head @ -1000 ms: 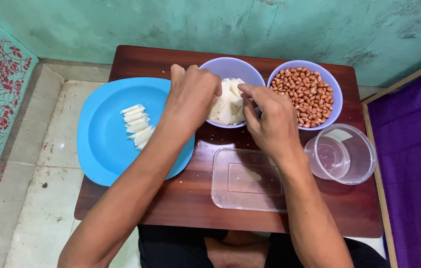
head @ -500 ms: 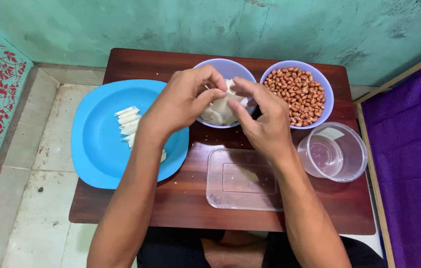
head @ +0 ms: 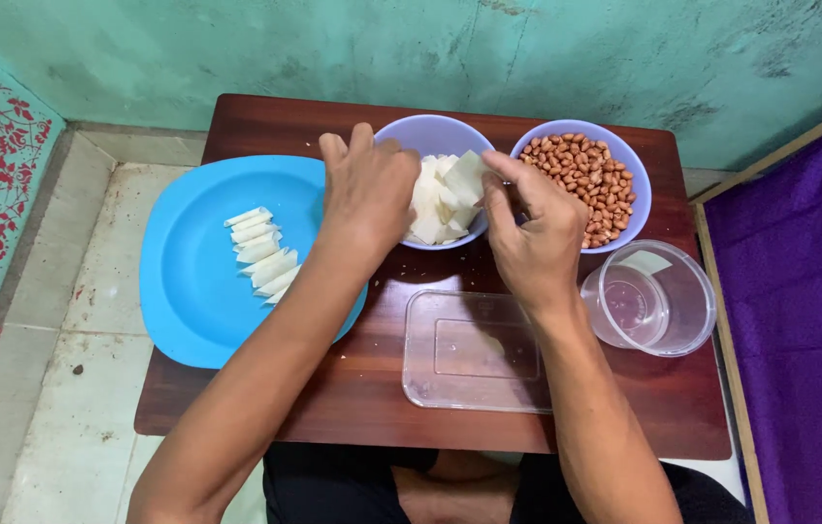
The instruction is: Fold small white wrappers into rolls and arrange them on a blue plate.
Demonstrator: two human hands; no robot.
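The right hand [head: 532,233] pinches one pale square wrapper [head: 466,175] between its fingers [head: 500,199], lifting it just over the pile of wrappers [head: 435,209] in the lilac bowl [head: 430,131]. The left hand [head: 367,189] is curled at the bowl's 9 o'clock rim, fingers bent in toward the pile; whether they grip a sheet I cannot tell, the back of the hand hides it. A second ago both hands were bunched together over the bowl; now they have drawn a little apart and a single sheet stands clear, so one wrapper looks to have been peeled off the stack. Rolled pieces [head: 263,257] lie in a row on the blue plate [head: 193,311] at 9 o'clock. A bowl of peanuts [head: 580,175] sits at 3 o'clock, a clear tray [head: 474,354] at 6, a round clear tub [head: 653,296] at 4, all on the desk [head: 265,121]
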